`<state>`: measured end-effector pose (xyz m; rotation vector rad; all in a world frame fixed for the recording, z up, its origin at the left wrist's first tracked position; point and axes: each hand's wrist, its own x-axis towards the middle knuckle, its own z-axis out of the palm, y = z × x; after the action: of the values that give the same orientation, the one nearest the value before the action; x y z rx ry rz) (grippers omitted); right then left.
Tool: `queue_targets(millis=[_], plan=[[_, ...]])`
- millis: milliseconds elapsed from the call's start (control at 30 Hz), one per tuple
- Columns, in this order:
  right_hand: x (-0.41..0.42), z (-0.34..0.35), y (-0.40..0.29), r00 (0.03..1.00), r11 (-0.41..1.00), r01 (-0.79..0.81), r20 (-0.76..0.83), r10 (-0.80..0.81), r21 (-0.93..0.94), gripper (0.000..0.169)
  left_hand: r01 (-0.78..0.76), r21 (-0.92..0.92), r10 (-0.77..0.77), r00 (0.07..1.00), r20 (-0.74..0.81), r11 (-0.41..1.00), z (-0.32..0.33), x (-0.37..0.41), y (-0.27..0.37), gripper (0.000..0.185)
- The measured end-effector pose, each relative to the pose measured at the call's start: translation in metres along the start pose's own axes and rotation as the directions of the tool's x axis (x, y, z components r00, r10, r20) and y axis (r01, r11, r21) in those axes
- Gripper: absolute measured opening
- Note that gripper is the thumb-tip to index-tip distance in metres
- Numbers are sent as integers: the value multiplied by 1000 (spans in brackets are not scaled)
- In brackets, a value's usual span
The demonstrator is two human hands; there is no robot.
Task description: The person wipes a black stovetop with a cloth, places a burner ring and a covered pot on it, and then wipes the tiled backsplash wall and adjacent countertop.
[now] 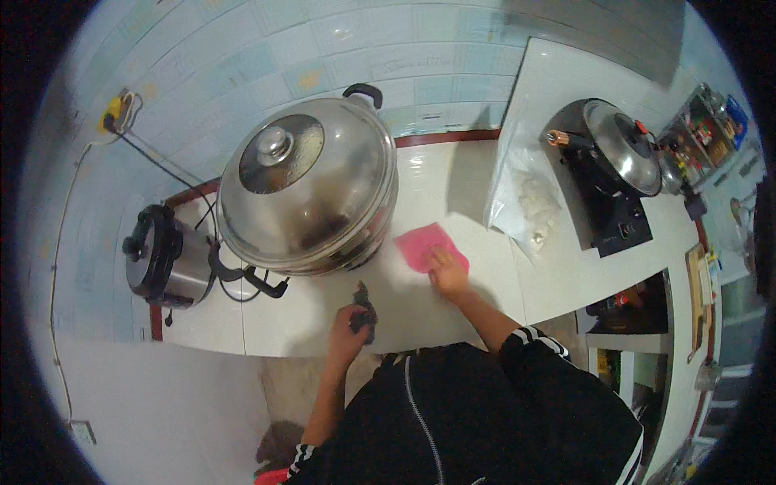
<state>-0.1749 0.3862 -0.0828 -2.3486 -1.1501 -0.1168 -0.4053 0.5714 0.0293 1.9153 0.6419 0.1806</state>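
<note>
My left hand (347, 333) is closed around a dark, crumpled cloth-like item (362, 303), close to the front edge of the white countertop (285, 324). Its exact kind is blurred. Further right, my right hand (447, 273) presses its fingers onto a pink cloth (418, 242) spread on the counter. Ahead of both hands stands a large stainless steel steamer pot (339, 218), its domed lid with a glass window and round knob in place. One black side handle (267, 283) points toward my left hand.
At left is an electric pressure cooker (188, 260) with cables running to a yellow wall plug (113, 115). A lidded wok (624, 145) sits on a black induction cooktop (618, 227) at right, beside a clear plastic bag (536, 209). A rack of jars (703, 130) stands beyond.
</note>
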Motion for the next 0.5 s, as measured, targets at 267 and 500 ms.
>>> queue_targets(millis=[267, 500], plan=[[65, -22, 56, 710, 687, -666, -36, 703, 291, 40, -423, 313, 352, 900, 257, 851, 51, 58, -12, 33], [228, -188, -57, 878, -403, -60, 240, 414, 913, 27, -523, 432, 329, 832, 447, 735, 74, 93, -4, 26]])
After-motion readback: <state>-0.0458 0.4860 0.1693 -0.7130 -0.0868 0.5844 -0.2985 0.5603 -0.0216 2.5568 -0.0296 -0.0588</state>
